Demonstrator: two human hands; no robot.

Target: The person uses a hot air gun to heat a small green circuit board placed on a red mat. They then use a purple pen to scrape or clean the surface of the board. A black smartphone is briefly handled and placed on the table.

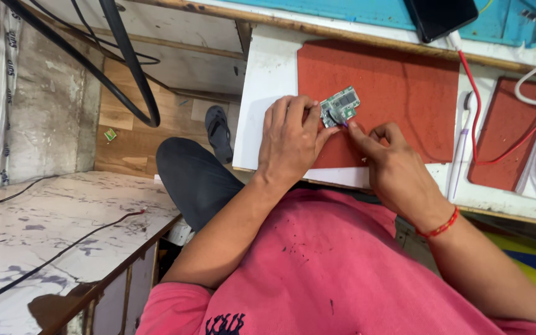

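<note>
My left hand [290, 136] pinching the near end of a small green rectangular circuit board [339, 105], board on the red felt mat [398, 93] of the white bench [268, 74], long axis slanting up-right, my right hand [384, 149] fingertips closed on a thin dark tool at its lower edge

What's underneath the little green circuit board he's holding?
A red mat on the white bench lies under the circuit board. The left hand covers the board's near edge.
</note>
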